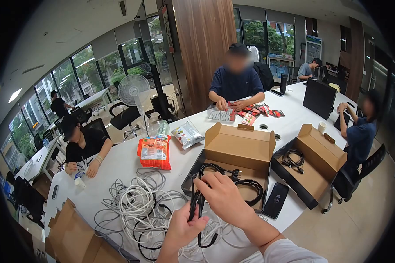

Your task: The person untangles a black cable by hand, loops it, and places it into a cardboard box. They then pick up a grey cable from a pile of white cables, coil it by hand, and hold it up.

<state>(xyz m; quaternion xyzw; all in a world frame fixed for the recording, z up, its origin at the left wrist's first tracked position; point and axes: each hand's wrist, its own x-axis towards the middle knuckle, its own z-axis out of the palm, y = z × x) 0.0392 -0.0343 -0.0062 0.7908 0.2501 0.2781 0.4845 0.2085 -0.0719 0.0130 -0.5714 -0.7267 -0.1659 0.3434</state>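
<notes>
Both my hands are closed on a folded black cable [200,202] in front of an open cardboard box. My left hand [183,227] grips its lower part, while my right hand [221,195] pinches the bundle higher up. One connector end dangles below my fingers. Behind my hands, the open box [239,142] holds more black cable [253,193] and a plug [235,172]. To the left lies a tangled heap of white and grey cables [138,206], with some black cable among them. It spreads beneath my hands.
A second open box [314,175] with a coiled black cable [292,160] stands right, beside a phone [276,200]. Another open box [79,232] is at lower left. An orange snack bag [154,152] and a white bag [188,135] lie farther back. Several people sit around the table.
</notes>
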